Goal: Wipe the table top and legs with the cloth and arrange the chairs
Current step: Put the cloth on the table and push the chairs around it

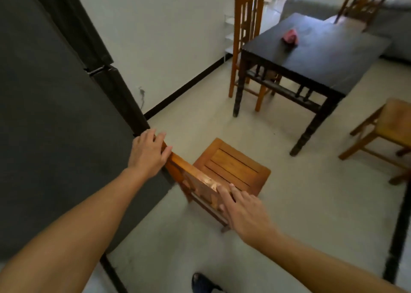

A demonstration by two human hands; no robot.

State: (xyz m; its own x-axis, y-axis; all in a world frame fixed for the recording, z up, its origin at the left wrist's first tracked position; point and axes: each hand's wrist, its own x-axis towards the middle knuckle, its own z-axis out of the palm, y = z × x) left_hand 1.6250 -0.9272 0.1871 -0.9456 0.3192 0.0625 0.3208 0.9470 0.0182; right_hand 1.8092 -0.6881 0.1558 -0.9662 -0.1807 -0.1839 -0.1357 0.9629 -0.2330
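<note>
Soft, even daylight fills the room, brightest at the upper right, where the background washes out. The dark tabletop point(320, 55) carries a pale bluish sheen on its far end. Shadows are faint and diffuse; a weak one lies on the floor point(289, 215) beneath the near chair point(231, 168). The whole frame is slightly soft, with motion blur on the far chairs and the pink cloth point(290, 37). Wide-angle distortion bends the wall's black skirting and stretches both forearms toward the lower corners.

Dark fridge point(55, 119) at left, grey sofa point(395, 35) behind, white rack point(229, 37)
</note>
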